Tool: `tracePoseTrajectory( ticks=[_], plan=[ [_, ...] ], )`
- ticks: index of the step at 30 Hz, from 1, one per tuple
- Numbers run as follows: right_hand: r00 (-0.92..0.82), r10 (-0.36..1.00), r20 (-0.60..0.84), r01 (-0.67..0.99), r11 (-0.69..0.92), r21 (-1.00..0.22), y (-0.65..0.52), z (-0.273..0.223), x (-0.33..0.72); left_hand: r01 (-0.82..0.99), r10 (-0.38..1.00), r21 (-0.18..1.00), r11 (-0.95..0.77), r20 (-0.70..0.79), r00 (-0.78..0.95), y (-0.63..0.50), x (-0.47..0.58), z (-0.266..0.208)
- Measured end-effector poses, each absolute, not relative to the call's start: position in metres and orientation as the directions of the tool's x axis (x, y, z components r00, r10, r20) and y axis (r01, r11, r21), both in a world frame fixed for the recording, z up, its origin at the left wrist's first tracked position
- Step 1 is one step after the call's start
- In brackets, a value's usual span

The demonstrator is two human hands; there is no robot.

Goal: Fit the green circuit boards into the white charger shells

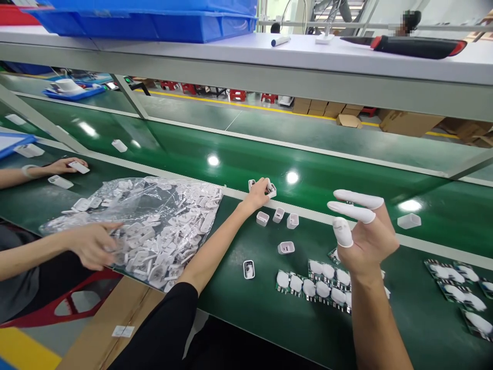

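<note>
1. Head cam: left hand [259,195]'s way out front, fingers curled over a white case [272,191] at the green belt [192,149]'s edge; can't tell if it's gripped.
2. Right hand [364,226]'s up, thumb and fingers apart, looks empty.
3. Circuit boards [309,288] lie on the worktop [227,293], mostly left of the right wrist, row running roughly sideways. Right hand's nearer.

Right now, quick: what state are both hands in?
Left hand: on a white case; whether gripping or only touching cannot be told.
Right hand: raised and open, nothing visibly held.
</note>
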State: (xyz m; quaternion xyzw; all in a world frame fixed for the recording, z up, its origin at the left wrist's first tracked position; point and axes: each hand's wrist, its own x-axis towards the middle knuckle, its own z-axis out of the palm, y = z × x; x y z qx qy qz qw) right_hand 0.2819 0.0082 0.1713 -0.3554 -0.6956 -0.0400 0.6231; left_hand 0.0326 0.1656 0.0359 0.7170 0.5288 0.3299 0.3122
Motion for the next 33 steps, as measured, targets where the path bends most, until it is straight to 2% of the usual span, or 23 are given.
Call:
tracePoseTrajectory(
  ticks=[3,6,8,11,14,16,19,23,25,26,30,33],
  plan=[
    [0.024,0.457,0.889,0.531,0.748,-0.399,0.01,0.173,0.283,0.541,0.973,0.811,-0.223,0.156,0.168,0.166,0.03,0.041],
    [-0.099,0.571,0.815,0.553,0.712,-0.433,0.017,0.167,0.28,0.526,0.973,0.82,-0.228,0.207,0.099,0.162,0.025,0.057],
    [-0.271,0.707,0.653,0.641,0.639,-0.426,0.025,0.155,0.275,0.512,0.964,0.82,-0.255,0.253,0.075,0.158,0.02,0.074],
    [-0.428,0.849,0.31,0.799,0.516,-0.309,0.039,0.124,0.261,0.491,0.956,0.822,-0.287,0.277,0.096,0.15,0.008,0.099],
    [-0.457,0.868,0.194,0.822,0.496,-0.28,0.049,0.095,0.249,0.495,0.956,0.822,-0.283,0.196,0.22,0.139,-0.004,0.12],
    [-0.46,0.872,0.169,0.824,0.489,-0.285,0.054,0.086,0.249,0.524,0.943,0.806,-0.275,0.12,0.31,0.131,-0.012,0.127],
    [-0.387,0.91,0.147,0.869,0.414,-0.273,0.065,0.086,0.27,0.558,0.934,0.793,-0.245,0.039,0.355,0.115,-0.019,0.122],
    [-0.101,0.988,0.117,0.966,0.125,-0.224,0.096,0.094,0.328,0.578,0.94,0.775,-0.254,0.055,0.338,0.082,-0.02,0.091],
    [0.026,0.999,0.045,0.981,-0.017,-0.191,0.115,0.092,0.357,0.609,0.949,0.749,-0.261,0.085,0.303,0.063,-0.02,0.072],
    [0.038,0.999,-0.01,0.983,-0.039,-0.181,0.125,0.09,0.369,0.616,0.953,0.744,-0.259,0.092,0.289,0.055,-0.02,0.064],
    [-0.082,0.978,-0.193,0.979,0.043,-0.201,0.153,0.076,0.392,0.578,0.956,0.779,-0.243,0.091,0.279,0.035,-0.018,0.035],
    [-0.13,0.963,-0.237,0.975,0.081,-0.205,0.165,0.064,0.392,0.556,0.969,0.801,-0.222,0.12,0.214,0.034,-0.012,0.02]
  ],
)
